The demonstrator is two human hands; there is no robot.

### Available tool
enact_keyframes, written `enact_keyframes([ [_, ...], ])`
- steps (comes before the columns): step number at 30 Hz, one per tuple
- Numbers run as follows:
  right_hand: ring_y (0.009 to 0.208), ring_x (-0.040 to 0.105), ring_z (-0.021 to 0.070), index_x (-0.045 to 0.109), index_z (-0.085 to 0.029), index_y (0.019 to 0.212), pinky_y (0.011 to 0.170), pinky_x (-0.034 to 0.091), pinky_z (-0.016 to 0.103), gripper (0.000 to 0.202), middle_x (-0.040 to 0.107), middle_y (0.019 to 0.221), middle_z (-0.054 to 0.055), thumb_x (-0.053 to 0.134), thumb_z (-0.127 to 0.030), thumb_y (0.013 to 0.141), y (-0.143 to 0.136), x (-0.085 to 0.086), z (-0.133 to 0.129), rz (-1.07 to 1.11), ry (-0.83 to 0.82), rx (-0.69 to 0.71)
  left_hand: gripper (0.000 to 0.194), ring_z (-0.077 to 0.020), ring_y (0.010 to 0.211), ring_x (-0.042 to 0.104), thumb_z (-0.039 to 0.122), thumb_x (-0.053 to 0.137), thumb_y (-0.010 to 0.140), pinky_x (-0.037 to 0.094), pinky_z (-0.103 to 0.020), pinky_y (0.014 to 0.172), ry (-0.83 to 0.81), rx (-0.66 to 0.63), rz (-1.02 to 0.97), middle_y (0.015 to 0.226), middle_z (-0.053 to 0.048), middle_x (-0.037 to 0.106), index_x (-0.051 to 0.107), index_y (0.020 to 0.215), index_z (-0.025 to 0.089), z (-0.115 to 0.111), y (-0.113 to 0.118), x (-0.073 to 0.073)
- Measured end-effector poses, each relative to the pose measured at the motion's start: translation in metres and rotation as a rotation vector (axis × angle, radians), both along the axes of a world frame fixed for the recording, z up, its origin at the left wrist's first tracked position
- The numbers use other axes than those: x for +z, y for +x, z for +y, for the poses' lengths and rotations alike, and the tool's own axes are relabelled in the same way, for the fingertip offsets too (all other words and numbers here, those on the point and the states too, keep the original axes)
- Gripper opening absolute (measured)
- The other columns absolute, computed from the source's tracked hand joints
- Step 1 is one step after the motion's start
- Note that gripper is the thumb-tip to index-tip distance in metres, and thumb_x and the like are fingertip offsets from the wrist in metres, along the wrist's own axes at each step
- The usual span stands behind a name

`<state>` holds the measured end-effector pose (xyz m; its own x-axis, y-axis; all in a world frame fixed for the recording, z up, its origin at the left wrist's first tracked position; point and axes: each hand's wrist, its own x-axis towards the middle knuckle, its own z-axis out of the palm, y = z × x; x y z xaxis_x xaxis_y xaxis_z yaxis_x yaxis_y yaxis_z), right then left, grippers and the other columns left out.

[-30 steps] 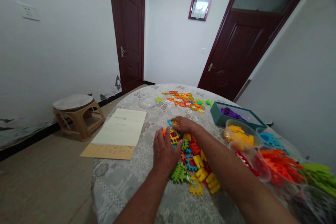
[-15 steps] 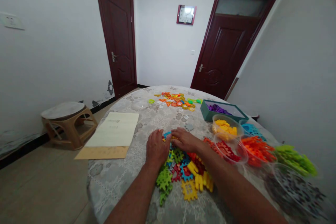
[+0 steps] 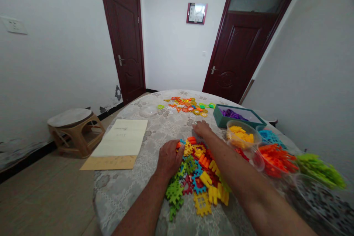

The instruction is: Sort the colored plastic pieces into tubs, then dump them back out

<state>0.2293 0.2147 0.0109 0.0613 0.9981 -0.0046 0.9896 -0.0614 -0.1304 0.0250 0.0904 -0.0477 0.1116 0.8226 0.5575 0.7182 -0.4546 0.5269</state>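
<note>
My left hand [image 3: 169, 158] is curled at the left rim of a heap of plastic building pieces [image 3: 203, 179], with thumb and fingers closed about an orange one near the heap's far end. The heap mixes green, blue, red, orange and yellow interlocking pieces. Beyond it, my right hand [image 3: 202, 128] stretches forward over the tablecloth, fingers bent down and close together. A small pale flat piece shows partly at its fingertips. The right forearm hides part of the heap's right side.
Loose coloured pieces [image 3: 188, 106] lie at the table's far end. To the right stand a green box [image 3: 221, 118] of purple pieces and several clear tubs, including one of yellow pieces [image 3: 241, 135]. A paper folder [image 3: 118, 140] lies left; a stool [image 3: 76, 132] stands beyond the table.
My right hand has left the heap's far end and moved forward and right to the pale piece. The left hand stays beside the heap, whose far end is now uncovered.
</note>
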Motion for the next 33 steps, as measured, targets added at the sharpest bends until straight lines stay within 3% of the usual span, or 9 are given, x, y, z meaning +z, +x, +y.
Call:
enact_keyframes([
  [5, 0.136, 0.06, 0.0384, 0.063, -0.021, 0.146, 0.104, 0.052, 0.054, 0.053, 0.061, 0.148, 0.021, 0.036, -0.045, 0.107, -0.01, -0.014, -0.006, 0.02, -0.035, -0.084, 0.03, -0.0266, 0.113, 0.071, 0.037, 0.05, 0.106, 0.055, -0.048, 0.105, -0.012, -0.004, -0.021, 0.119, -0.011, 0.078, 0.071, 0.12, 0.02, 0.0, 0.0, 0.002],
  [10, 0.129, 0.065, 0.0347, 0.072, -0.018, 0.131, 0.104, 0.051, 0.047, 0.055, 0.069, 0.138, 0.021, 0.035, -0.051, 0.109, -0.009, -0.012, -0.035, 0.046, -0.061, 0.027, 0.028, -0.0269, 0.113, 0.071, 0.037, 0.053, 0.105, 0.055, -0.047, 0.106, 0.007, 0.002, -0.026, 0.117, -0.011, 0.077, 0.071, 0.118, 0.019, 0.001, 0.0, 0.002],
  [16, 0.127, 0.066, 0.03, 0.075, -0.02, 0.122, 0.108, 0.049, 0.041, 0.05, 0.073, 0.132, 0.017, 0.04, -0.053, 0.109, -0.001, -0.007, -0.097, 0.087, -0.044, 0.215, 0.03, -0.0263, 0.116, 0.07, 0.037, 0.052, 0.105, 0.054, -0.046, 0.108, -0.011, -0.004, -0.031, 0.119, -0.011, 0.077, 0.071, 0.119, 0.018, 0.002, -0.003, 0.004],
  [20, 0.145, 0.054, 0.031, 0.062, -0.02, 0.145, 0.121, 0.042, 0.049, 0.047, 0.062, 0.152, 0.018, 0.045, -0.044, 0.108, 0.016, -0.013, -0.147, 0.201, 0.166, 0.359, 0.033, -0.0273, 0.116, 0.07, 0.039, 0.051, 0.103, 0.053, -0.049, 0.11, -0.068, -0.023, -0.048, 0.12, -0.012, 0.077, 0.072, 0.118, 0.018, 0.003, -0.004, 0.005],
  [22, 0.152, 0.047, 0.0312, 0.052, -0.026, 0.157, 0.126, 0.039, 0.055, 0.053, 0.053, 0.161, 0.014, 0.047, -0.044, 0.107, 0.031, -0.018, -0.18, 0.294, 0.267, 0.423, 0.035, -0.0273, 0.118, 0.069, 0.04, 0.05, 0.102, 0.052, -0.049, 0.112, -0.085, -0.032, -0.067, 0.121, -0.012, 0.077, 0.073, 0.117, 0.018, 0.003, -0.006, 0.008],
  [26, 0.161, 0.032, 0.0345, 0.034, -0.046, 0.167, 0.127, 0.038, 0.061, 0.077, 0.033, 0.175, 0.003, 0.066, -0.053, 0.097, 0.07, -0.028, -0.254, 0.344, 0.267, 0.532, 0.04, -0.0268, 0.12, 0.069, 0.044, 0.048, 0.101, 0.053, -0.049, 0.111, -0.149, -0.022, -0.097, 0.125, -0.013, 0.076, 0.073, 0.12, 0.018, 0.005, -0.015, 0.018],
  [28, 0.163, 0.026, 0.0386, 0.026, -0.05, 0.169, 0.126, 0.036, 0.066, 0.094, 0.026, 0.177, 0.001, 0.076, -0.056, 0.089, 0.087, -0.034, -0.282, 0.314, 0.238, 0.581, 0.043, -0.0277, 0.122, 0.069, 0.048, 0.049, 0.1, 0.054, -0.049, 0.11, -0.203, -0.012, -0.08, 0.127, -0.014, 0.075, 0.073, 0.121, 0.02, 0.006, -0.023, 0.025],
  [30, 0.163, 0.023, 0.042, 0.02, -0.051, 0.17, 0.125, 0.034, 0.072, 0.105, 0.022, 0.178, 0.003, 0.08, -0.058, 0.084, 0.098, -0.042, -0.298, 0.289, 0.2, 0.618, 0.047, -0.0297, 0.127, 0.067, 0.054, 0.054, 0.098, 0.053, -0.05, 0.112, -0.258, -0.028, -0.024, 0.133, -0.014, 0.073, 0.072, 0.126, 0.021, 0.002, -0.033, 0.032],
  [33, 0.163, 0.023, 0.0424, 0.018, -0.05, 0.17, 0.124, 0.032, 0.073, 0.102, 0.02, 0.179, 0.005, 0.077, -0.059, 0.087, 0.099, -0.055, -0.302, 0.293, 0.188, 0.599, 0.067, -0.0333, 0.141, 0.059, 0.061, 0.071, 0.087, 0.048, -0.053, 0.118, -0.326, -0.162, 0.127, 0.151, -0.014, 0.064, 0.064, 0.142, 0.024, -0.017, -0.048, 0.036],
])
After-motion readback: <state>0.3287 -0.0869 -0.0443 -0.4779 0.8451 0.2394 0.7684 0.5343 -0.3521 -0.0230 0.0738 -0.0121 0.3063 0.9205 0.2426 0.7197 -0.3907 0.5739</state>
